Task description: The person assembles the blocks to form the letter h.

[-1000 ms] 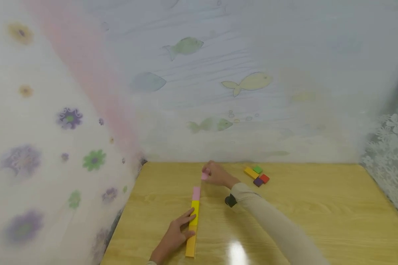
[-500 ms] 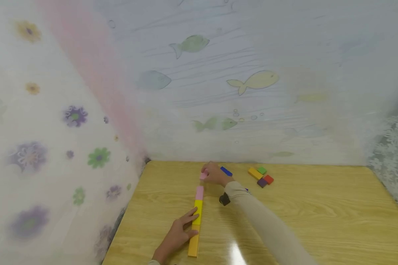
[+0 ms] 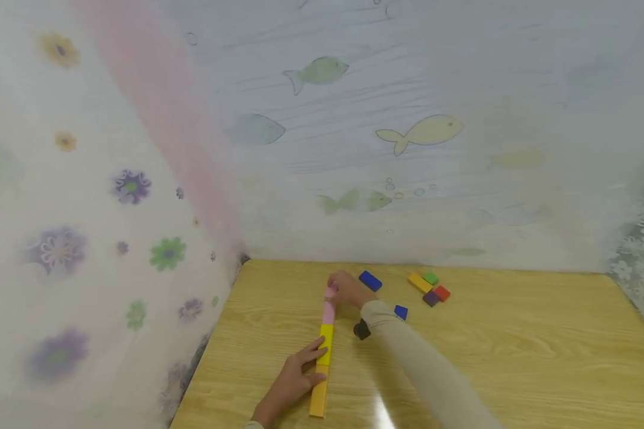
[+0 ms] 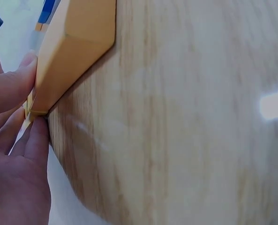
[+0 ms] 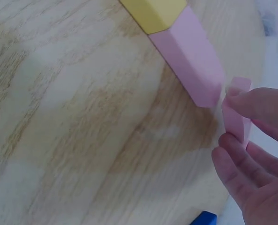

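Observation:
My right hand [image 3: 349,290] pinches a pink block [image 5: 235,112] between thumb and fingers. The held block sits right at the far end of a straight row. That row has a second pink block [image 5: 190,56] at its far end, then a yellow block [image 3: 327,333], then an orange block [image 3: 319,399] nearest me. My left hand [image 3: 292,378] rests on the row from the left, its extended fingers on the yellow block and its thumb on the orange one. In the left wrist view the orange block [image 4: 78,42] looms large beside the thumb.
Right of the right hand lies a blue block [image 3: 370,280], with another blue block [image 3: 401,311] partly behind the sleeve. Farther right, orange [image 3: 420,282], green [image 3: 430,278], purple [image 3: 431,298] and red [image 3: 442,293] blocks cluster. A painted wall [image 3: 300,232] borders the wooden table [image 3: 515,345].
My right hand has brought the pink block nearer, up to the row's far end. Its arm has uncovered the two blue blocks. The left hand stays on the row.

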A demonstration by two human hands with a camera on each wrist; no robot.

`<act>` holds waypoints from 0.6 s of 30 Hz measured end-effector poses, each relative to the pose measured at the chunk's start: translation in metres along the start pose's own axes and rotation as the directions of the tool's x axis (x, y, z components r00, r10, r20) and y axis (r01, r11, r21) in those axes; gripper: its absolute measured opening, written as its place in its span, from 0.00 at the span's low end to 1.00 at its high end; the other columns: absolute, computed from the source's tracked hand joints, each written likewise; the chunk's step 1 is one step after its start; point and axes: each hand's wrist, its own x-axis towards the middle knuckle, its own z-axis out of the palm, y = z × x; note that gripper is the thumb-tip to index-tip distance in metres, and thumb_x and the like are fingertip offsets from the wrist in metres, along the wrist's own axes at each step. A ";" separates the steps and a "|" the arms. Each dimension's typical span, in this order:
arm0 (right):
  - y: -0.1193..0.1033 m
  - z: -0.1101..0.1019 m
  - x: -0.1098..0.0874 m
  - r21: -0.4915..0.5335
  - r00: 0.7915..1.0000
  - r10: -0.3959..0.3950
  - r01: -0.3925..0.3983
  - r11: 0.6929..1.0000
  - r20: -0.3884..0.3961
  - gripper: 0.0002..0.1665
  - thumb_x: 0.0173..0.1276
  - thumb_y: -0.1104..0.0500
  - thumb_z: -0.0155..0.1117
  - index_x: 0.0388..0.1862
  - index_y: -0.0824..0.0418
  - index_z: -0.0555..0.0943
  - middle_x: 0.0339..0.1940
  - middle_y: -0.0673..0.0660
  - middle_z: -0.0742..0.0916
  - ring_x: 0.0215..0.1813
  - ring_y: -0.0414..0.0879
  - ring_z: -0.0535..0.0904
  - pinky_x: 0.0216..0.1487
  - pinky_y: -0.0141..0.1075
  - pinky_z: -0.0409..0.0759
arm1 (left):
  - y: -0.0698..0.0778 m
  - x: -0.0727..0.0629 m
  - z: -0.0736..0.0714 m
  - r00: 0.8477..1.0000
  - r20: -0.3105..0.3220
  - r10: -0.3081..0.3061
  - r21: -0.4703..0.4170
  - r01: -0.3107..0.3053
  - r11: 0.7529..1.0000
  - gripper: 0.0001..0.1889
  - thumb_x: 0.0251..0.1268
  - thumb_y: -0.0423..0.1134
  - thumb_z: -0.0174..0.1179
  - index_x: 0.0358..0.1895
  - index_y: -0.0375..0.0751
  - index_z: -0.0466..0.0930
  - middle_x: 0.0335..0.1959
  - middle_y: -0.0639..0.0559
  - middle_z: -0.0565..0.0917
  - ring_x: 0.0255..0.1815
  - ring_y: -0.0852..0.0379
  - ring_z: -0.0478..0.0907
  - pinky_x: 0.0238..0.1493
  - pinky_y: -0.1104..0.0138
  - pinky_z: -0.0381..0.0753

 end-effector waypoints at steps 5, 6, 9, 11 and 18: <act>0.004 0.005 0.002 0.008 1.000 -0.020 0.020 1.000 -0.024 0.17 0.57 0.63 0.70 0.44 0.68 0.79 0.45 0.61 0.80 0.47 0.51 0.73 0.49 0.43 0.77 | 0.002 0.000 0.000 1.000 -0.003 0.000 0.014 0.000 1.000 0.28 0.58 0.33 0.65 0.64 0.35 0.70 0.72 0.52 0.60 0.72 0.45 0.54 0.64 0.64 0.68; 0.004 0.005 0.001 0.015 0.999 -0.019 0.019 1.000 -0.026 0.17 0.57 0.64 0.70 0.44 0.69 0.79 0.45 0.61 0.80 0.47 0.52 0.74 0.49 0.43 0.77 | 0.002 0.000 0.000 1.000 -0.005 0.001 0.016 -0.001 1.000 0.28 0.58 0.33 0.65 0.64 0.35 0.70 0.72 0.52 0.60 0.72 0.45 0.54 0.64 0.64 0.68; 0.003 0.004 0.001 0.011 0.999 -0.025 0.025 1.000 -0.028 0.17 0.57 0.65 0.70 0.44 0.70 0.79 0.44 0.62 0.80 0.47 0.53 0.74 0.50 0.44 0.77 | 0.002 0.000 0.000 1.000 -0.005 -0.002 0.015 0.002 1.000 0.28 0.58 0.33 0.64 0.64 0.35 0.70 0.72 0.52 0.60 0.73 0.46 0.54 0.64 0.64 0.68; 0.003 0.004 0.001 -0.019 0.999 -0.031 0.031 0.999 -0.027 0.16 0.57 0.66 0.69 0.43 0.71 0.80 0.44 0.63 0.81 0.48 0.54 0.75 0.51 0.45 0.77 | 0.002 0.000 0.000 1.000 -0.007 -0.007 0.014 0.007 1.000 0.28 0.58 0.33 0.64 0.64 0.35 0.70 0.72 0.52 0.60 0.73 0.46 0.54 0.64 0.63 0.68; 0.000 0.007 0.002 -0.094 1.000 -0.030 0.030 0.995 -0.003 0.15 0.55 0.75 0.58 0.43 0.72 0.81 0.44 0.64 0.81 0.49 0.55 0.75 0.53 0.44 0.77 | 0.002 -0.001 0.000 1.000 -0.015 -0.021 0.014 0.021 1.000 0.28 0.58 0.32 0.64 0.64 0.35 0.71 0.72 0.52 0.61 0.72 0.45 0.54 0.65 0.63 0.67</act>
